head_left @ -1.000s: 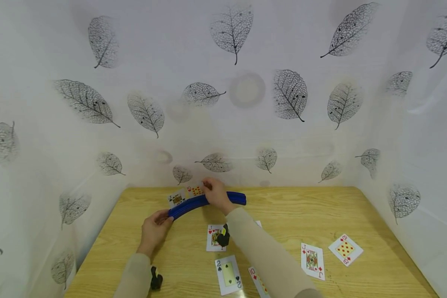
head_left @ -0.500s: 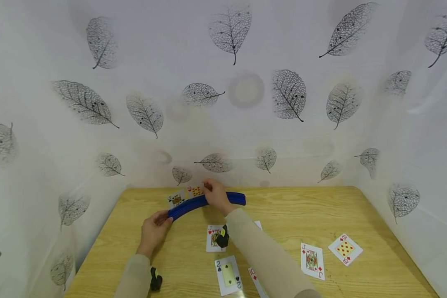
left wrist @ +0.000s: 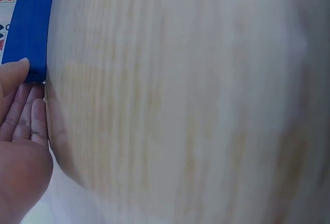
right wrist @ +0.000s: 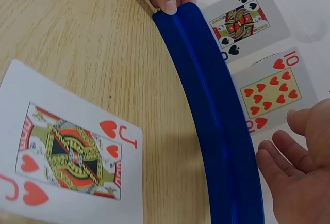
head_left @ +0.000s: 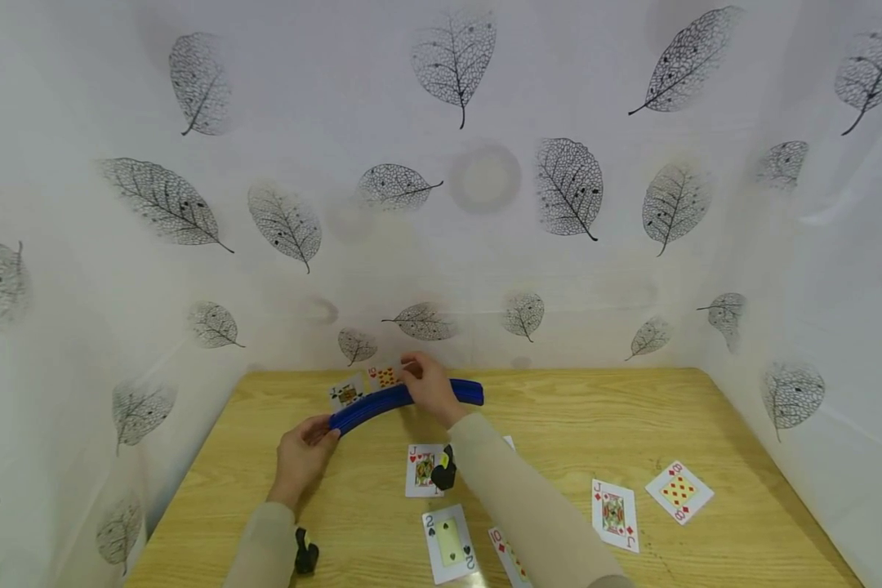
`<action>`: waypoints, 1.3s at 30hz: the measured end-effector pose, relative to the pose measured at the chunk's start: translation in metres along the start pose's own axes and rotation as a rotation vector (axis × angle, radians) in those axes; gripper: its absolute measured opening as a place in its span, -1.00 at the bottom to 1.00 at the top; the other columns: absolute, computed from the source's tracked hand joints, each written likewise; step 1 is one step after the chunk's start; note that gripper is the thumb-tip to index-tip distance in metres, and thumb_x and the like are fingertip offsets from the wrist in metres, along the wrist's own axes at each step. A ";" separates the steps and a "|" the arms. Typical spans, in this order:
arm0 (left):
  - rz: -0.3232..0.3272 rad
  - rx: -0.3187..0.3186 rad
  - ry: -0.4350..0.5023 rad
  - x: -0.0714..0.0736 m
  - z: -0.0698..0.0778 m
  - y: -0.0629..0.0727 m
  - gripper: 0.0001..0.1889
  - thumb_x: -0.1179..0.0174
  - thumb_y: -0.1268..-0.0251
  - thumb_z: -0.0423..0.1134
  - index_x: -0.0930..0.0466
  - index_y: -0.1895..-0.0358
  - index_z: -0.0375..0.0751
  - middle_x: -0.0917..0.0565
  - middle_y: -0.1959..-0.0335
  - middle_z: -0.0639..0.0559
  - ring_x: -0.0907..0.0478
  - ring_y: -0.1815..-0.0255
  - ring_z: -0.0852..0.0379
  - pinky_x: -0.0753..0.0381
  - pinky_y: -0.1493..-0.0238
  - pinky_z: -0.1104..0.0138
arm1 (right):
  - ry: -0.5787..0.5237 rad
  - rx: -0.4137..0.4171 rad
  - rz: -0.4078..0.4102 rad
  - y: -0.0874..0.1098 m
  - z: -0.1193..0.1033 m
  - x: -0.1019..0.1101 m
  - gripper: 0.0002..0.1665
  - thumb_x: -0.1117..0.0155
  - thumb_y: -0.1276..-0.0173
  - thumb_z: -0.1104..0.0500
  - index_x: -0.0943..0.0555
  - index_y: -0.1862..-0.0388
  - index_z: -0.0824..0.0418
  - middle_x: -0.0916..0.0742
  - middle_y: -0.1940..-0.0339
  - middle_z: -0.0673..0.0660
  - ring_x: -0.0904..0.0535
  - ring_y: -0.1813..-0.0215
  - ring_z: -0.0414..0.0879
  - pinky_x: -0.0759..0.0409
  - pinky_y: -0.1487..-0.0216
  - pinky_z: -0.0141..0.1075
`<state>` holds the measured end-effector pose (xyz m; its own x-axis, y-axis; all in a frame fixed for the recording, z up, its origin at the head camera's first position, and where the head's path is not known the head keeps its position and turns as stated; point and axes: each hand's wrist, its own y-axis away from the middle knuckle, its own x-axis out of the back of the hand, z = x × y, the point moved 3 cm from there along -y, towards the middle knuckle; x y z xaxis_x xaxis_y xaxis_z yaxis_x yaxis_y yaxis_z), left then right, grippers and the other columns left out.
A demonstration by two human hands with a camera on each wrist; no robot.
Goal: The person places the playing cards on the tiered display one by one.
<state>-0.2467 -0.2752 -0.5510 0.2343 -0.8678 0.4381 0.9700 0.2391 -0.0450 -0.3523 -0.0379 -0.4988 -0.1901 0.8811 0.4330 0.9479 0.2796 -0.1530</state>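
A: Closest bits first?

B: Down at the bottom, a ten of diamonds (head_left: 510, 559), half hidden by the right sleeve (head_left: 540, 508). Just left of that, a two of spades (head_left: 448, 541), all in sight. By the left sleeve (head_left: 260, 543), a small black gadget (head_left: 306, 555).

A: And over on the right?

B: A jack of diamonds (head_left: 615, 516) and, near it, an eight of diamonds (head_left: 679, 492), both flat on the wooden table (head_left: 573, 425).

A: Anything in the way?

B: Yes, a second black gadget (head_left: 443, 474), with a yellow spot, in front of part of a jack of hearts (head_left: 420, 469). Past the right sleeve, just a white card corner (head_left: 510, 442). Cannot tell which card.

A: Left hand (head_left: 301, 461)?

B: Pinching the left end of a blue curved card holder (head_left: 378, 401), toward the back of the table, left of the middle.

A: Right hand (head_left: 429, 385)?

B: Across the holder, fingers loosely bent on the far side, with a narrow gap to the thumb. Right by a ten of hearts (right wrist: 270, 94); touching or not, cannot tell.

A: Farthest back?

B: Beside the ten of hearts, a jack of spades (right wrist: 242, 21), both sticking out past the holder's far edge. Then a white cloth (head_left: 412, 269) with gray leaves.
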 end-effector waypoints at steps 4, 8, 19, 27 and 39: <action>-0.003 0.004 -0.005 0.000 -0.002 -0.001 -0.63 -0.29 -0.49 -0.38 -0.62 -0.28 -0.41 -0.71 -0.21 -0.35 -0.67 -0.24 -0.19 -0.51 -0.02 0.68 | -0.007 0.018 -0.007 0.004 -0.002 0.009 -0.63 -0.19 -0.63 0.24 -0.57 -0.32 0.33 -0.76 -0.13 0.28 -0.70 -0.18 0.15 -0.71 -0.19 0.00; 0.001 -0.005 -0.006 0.000 -0.003 -0.002 -0.63 -0.29 -0.49 -0.37 -0.62 -0.28 -0.40 -0.71 -0.20 -0.35 -0.68 -0.22 -0.17 -0.54 -0.04 0.66 | 0.000 0.060 -0.005 0.008 -0.007 0.019 -0.64 -0.18 -0.63 0.23 -0.57 -0.31 0.31 -0.76 -0.13 0.29 -0.69 -0.19 0.17 -0.69 -0.24 0.03; -0.001 -0.002 -0.001 0.003 -0.001 -0.001 -0.63 -0.28 -0.49 -0.38 -0.61 -0.28 -0.42 -0.71 -0.21 -0.37 -0.67 -0.24 -0.22 -0.51 -0.01 0.70 | 0.038 0.095 0.000 0.021 -0.002 0.048 -0.64 -0.23 -0.61 0.22 -0.59 -0.29 0.27 -0.76 -0.15 0.31 -0.71 -0.17 0.19 -0.70 -0.23 0.04; 0.002 -0.002 -0.004 0.003 -0.002 -0.003 -0.64 -0.28 -0.48 -0.40 -0.62 -0.26 -0.45 -0.71 -0.19 -0.39 -0.67 -0.22 -0.20 -0.48 0.03 0.74 | 0.061 0.121 0.038 0.032 0.004 0.071 -0.65 -0.28 -0.56 0.24 -0.61 -0.26 0.29 -0.76 -0.11 0.38 -0.72 -0.13 0.22 -0.70 -0.22 0.07; 0.003 -0.008 0.003 -0.002 -0.002 -0.001 -0.63 -0.28 -0.48 -0.39 -0.62 -0.27 -0.43 -0.71 -0.19 -0.38 -0.68 -0.23 -0.23 -0.48 0.04 0.74 | 0.124 0.069 0.011 0.065 0.016 0.104 -0.58 -0.32 -0.57 0.15 -0.60 -0.33 0.23 -0.77 -0.15 0.25 -0.69 -0.19 0.12 -0.68 -0.23 0.02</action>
<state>-0.2477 -0.2750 -0.5536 0.2373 -0.8687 0.4349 0.9698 0.2379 -0.0539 -0.3145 0.0779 -0.4783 -0.1423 0.8317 0.5367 0.9291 0.2993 -0.2173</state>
